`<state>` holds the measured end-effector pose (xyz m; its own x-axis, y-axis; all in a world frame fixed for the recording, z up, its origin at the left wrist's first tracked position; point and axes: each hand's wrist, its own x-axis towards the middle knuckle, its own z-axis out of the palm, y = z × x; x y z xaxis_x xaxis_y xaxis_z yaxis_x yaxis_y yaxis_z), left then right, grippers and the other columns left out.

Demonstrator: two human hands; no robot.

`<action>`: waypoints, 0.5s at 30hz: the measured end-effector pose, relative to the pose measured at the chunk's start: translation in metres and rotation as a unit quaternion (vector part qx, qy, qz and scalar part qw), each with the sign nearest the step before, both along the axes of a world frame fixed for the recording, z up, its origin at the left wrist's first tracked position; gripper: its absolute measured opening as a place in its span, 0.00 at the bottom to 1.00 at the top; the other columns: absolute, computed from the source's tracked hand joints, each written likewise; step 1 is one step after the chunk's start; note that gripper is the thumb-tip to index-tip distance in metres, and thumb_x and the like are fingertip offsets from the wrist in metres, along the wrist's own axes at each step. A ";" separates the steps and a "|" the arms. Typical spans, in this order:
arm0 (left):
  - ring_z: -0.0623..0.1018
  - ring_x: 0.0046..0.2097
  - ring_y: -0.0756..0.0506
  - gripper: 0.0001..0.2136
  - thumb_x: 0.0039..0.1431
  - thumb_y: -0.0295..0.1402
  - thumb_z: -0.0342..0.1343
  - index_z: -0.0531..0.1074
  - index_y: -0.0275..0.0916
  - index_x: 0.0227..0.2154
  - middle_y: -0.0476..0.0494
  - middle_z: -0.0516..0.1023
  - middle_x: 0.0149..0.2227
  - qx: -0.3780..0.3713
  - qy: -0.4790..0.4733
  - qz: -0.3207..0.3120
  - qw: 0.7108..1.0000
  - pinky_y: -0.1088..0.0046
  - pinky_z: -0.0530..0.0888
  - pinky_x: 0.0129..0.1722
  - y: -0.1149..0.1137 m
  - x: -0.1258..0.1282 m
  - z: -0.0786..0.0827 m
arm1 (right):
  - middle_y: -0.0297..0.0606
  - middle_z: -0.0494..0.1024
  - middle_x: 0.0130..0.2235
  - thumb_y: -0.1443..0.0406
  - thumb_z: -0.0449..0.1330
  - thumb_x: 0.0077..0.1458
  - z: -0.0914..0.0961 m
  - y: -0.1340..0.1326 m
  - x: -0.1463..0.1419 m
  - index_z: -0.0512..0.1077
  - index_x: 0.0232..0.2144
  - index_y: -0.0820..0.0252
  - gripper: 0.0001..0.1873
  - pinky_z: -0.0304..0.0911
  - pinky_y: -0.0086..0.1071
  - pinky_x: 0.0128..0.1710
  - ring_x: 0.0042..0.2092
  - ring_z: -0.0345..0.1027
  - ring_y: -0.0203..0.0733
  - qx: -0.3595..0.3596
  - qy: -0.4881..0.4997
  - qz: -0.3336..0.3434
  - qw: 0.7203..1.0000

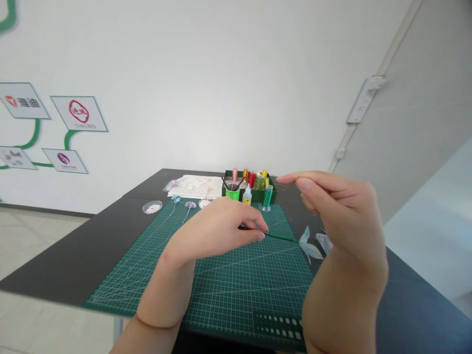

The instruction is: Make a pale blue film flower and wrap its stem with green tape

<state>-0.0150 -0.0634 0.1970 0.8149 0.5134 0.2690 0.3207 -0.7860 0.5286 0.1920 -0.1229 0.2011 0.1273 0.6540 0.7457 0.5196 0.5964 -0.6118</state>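
My left hand (pixel 226 223) pinches a thin green-wrapped stem (pixel 283 237) with translucent pale-blue petals (pixel 311 250) at its right end; my raised right hand (pixel 341 209) is pinched, whether around anything I cannot tell.

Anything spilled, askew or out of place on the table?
No spill visible. Only mild oddity: the teal spool stands in front of the green box, while the other spools sit inside it.

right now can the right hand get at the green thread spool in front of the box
Probably yes: nothing visible blocks the way from the right hand to the green thread spool, though the hand's pinch would need opening.
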 end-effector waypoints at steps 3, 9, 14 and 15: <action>0.80 0.32 0.52 0.04 0.61 0.29 0.62 0.81 0.43 0.36 0.56 0.84 0.31 0.014 0.001 -0.013 1.000 0.79 0.68 0.32 -0.002 -0.001 0.001 | 0.31 0.66 0.19 0.63 0.60 0.63 0.000 0.009 0.000 0.85 0.37 0.53 0.11 0.53 0.31 0.22 0.24 0.62 0.35 -0.016 0.001 0.008 1.000; 0.77 0.29 0.55 0.03 0.62 0.31 0.62 0.80 0.43 0.37 0.59 0.82 0.30 0.036 -0.033 -0.007 0.999 0.80 0.67 0.31 -0.009 -0.006 0.002 | 0.26 0.56 0.17 0.61 0.60 0.62 -0.001 0.025 0.004 0.85 0.37 0.55 0.12 0.48 0.31 0.22 0.21 0.49 0.32 -0.046 0.013 0.035 0.998; 0.76 0.28 0.56 0.03 0.64 0.31 0.61 0.79 0.44 0.36 0.60 0.82 0.30 0.078 -0.092 0.022 0.993 0.80 0.67 0.30 -0.018 -0.012 0.004 | 0.26 0.56 0.17 0.60 0.60 0.61 0.000 0.035 0.004 0.84 0.37 0.57 0.13 0.47 0.31 0.22 0.21 0.48 0.32 -0.084 0.012 0.050 0.995; 0.75 0.28 0.56 0.03 0.63 0.30 0.62 0.79 0.44 0.36 0.59 0.82 0.30 0.088 -0.110 0.030 0.990 0.80 0.67 0.30 -0.020 -0.014 0.005 | 0.26 0.56 0.17 0.60 0.60 0.61 0.000 0.036 0.004 0.84 0.37 0.57 0.13 0.47 0.31 0.22 0.21 0.48 0.32 -0.089 0.007 0.053 0.995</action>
